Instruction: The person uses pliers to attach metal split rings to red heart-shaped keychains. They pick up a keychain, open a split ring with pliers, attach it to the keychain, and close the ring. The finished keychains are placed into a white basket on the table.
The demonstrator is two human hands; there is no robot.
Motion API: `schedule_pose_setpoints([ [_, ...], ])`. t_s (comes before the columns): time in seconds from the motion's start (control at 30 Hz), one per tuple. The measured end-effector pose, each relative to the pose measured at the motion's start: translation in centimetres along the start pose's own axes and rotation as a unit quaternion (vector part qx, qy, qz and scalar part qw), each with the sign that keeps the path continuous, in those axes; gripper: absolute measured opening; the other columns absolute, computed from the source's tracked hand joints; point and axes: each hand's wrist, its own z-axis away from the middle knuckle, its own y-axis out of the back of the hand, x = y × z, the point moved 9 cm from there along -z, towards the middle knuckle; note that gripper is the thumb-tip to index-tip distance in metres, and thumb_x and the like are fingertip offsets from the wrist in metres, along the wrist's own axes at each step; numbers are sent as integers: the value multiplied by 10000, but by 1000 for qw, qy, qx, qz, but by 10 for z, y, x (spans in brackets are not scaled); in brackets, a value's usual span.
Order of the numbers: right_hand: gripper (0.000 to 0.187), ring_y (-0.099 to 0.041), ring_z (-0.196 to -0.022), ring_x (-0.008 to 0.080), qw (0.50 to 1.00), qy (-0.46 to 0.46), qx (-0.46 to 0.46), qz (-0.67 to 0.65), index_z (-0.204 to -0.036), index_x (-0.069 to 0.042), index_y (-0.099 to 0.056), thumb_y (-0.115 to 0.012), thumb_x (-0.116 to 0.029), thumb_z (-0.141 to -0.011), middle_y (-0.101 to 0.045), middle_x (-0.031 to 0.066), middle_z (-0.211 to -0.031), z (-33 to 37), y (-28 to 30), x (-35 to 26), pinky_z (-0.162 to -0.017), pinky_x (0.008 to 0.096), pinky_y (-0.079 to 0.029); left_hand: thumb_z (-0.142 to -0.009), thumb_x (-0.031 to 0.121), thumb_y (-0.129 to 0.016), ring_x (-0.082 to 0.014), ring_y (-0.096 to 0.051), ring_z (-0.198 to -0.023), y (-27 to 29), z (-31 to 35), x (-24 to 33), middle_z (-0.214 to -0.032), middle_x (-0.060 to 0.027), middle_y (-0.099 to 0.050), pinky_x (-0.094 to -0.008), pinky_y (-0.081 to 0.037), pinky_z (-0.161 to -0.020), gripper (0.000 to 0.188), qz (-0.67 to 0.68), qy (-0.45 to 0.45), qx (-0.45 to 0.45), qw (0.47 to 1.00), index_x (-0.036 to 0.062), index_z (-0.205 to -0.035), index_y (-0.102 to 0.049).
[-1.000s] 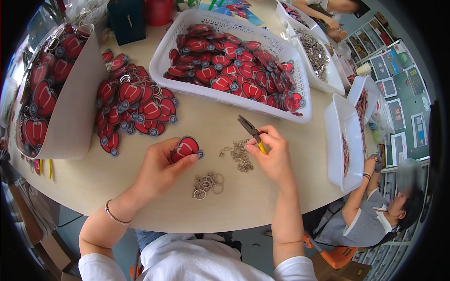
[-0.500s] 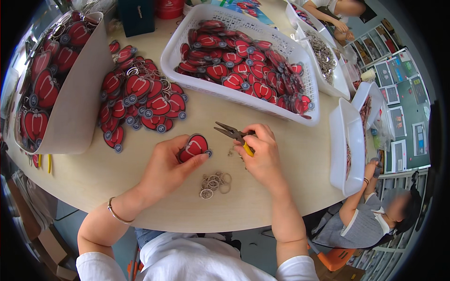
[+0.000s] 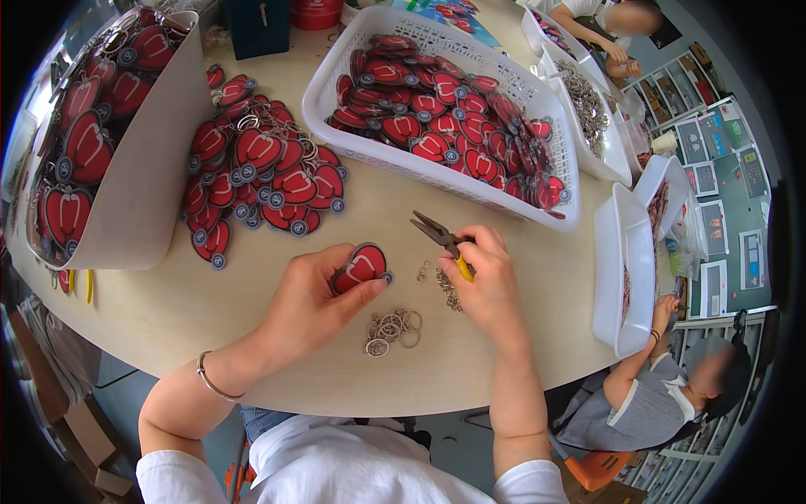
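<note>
Between thumb and fingers, my left hand (image 3: 315,294) grips a red heart-shaped charm (image 3: 361,267) with a dark edge and a small round grey tab. My right hand (image 3: 480,281) is closed round the yellow handles of dark-jawed pliers (image 3: 442,238), whose jaws point up and left, apart from the charm. A small heap of split rings (image 3: 391,328) lies on the table between my forearms. Small metal links (image 3: 447,290) are scattered beside my right fingers, partly hidden by that hand. Up and left of my left hand, finished-looking charms with rings (image 3: 269,168) are piled.
A white perforated basket (image 3: 437,175) of red charms stands beyond my hands. At left is a tall pale bin (image 3: 155,160) of ringed charms. White trays (image 3: 617,277) line the right side, one with metal parts (image 3: 583,105). Two other people sit at the right.
The whole view has shifted slightly, so the table things appear a little farther right. My right hand has moved off the small links, showing more of them. Both hands keep their holds.
</note>
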Motion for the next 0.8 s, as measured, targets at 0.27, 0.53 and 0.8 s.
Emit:
schedule_pose_setpoints([
  [0.27, 116, -568, -911, 252, 960, -116, -47, -251, -844, 55, -629, -686, -44, -822, -570, 124, -992, 3, -9, -10, -753, 336, -473, -855, 105, -702, -47, -500, -686, -10, -1, -7, -730, -9, -593, -241, -450, -585, 159, 37, 55, -49, 997, -23, -902, -620],
  [0.53, 113, -535, -883, 259, 992, 10, 44, -122, -796, 21, -639, -732, -24, -750, -577, 97, -980, 6, -1, -38, -742, 352, -448, -858, 82, -687, -154, -681, -832, -12, -3, -19, -914, -67, -673, -241, -553, -669, 207, 287, 116, 4, 951, 10, -1006, -561],
  [0.8, 140, -526, -940, 277, 993, 66, -74, -57, -765, 11, -630, -750, -25, -701, -572, 87, -984, 8, -15, -51, -819, 401, -417, -886, 75, -646, -122, -643, -741, 37, -7, -14, -849, -25, -641, -235, -523, -632, 156, 268, 42, 158, 949, 47, -1004, -548],
])
